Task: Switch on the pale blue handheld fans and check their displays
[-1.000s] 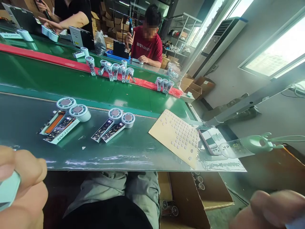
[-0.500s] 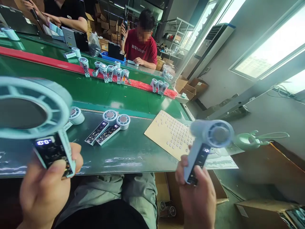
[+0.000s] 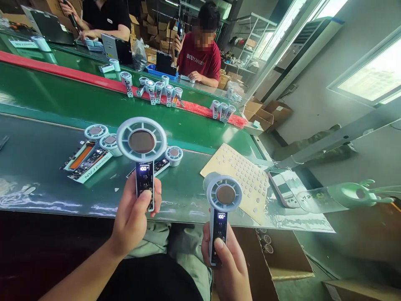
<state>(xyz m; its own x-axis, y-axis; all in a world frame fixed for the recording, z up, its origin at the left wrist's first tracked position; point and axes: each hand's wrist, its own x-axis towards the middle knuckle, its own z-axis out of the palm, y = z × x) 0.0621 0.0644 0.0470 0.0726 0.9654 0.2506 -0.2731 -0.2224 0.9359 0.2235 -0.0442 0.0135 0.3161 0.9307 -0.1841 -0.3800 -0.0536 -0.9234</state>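
Observation:
My left hand point(image 3: 133, 217) grips the handle of a pale blue handheld fan point(image 3: 142, 142), held upright over the table's near edge, thumb on its dark panel, whose display is lit. My right hand point(image 3: 230, 261) holds a second, similar fan point(image 3: 223, 196) lower and to the right, thumb on its panel, display also lit. Behind the left fan, more unfinished fans point(image 3: 94, 148) lie flat on the dark green table point(image 3: 46, 167), and another fan point(image 3: 173, 154) peeks out beside it.
A tan sheet of small round pads point(image 3: 241, 175) and a calculator-like device point(image 3: 282, 190) lie at the table's right end, beside a mint green object point(image 3: 354, 194). Rows of fans point(image 3: 159, 92) stand on the green conveyor point(image 3: 62, 104). Two people work across it. An open cardboard box point(image 3: 266, 251) sits below.
Both hands rose from the bottom corners and now hold the two fans upright and steady nearer the middle; the left fan moved away from the camera. The view shifted slightly.

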